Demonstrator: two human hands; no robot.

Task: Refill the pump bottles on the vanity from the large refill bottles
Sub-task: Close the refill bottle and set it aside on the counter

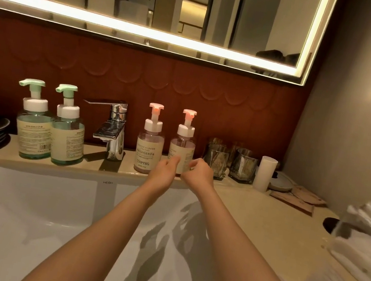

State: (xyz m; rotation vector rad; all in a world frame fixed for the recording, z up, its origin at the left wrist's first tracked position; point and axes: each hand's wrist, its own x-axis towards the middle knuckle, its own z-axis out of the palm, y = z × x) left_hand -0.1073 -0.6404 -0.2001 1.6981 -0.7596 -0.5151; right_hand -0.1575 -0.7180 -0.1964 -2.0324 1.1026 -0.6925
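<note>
Over the white ceramic sink basin, both bare forearms reach to the beige stone vanity ledge. Left hand and right hand sit apart, flanking the base of the right-hand clear pump bottle with pink nozzle. Fingers curl toward it, but blur hides whether either grips. Its pump head is on, as on the neighbouring pink-nozzle bottle and the two green-nozzle bottles past the chrome tap. No large refill bottle in view. Judgement: refilling not yet begun; all four left to do.
</note>
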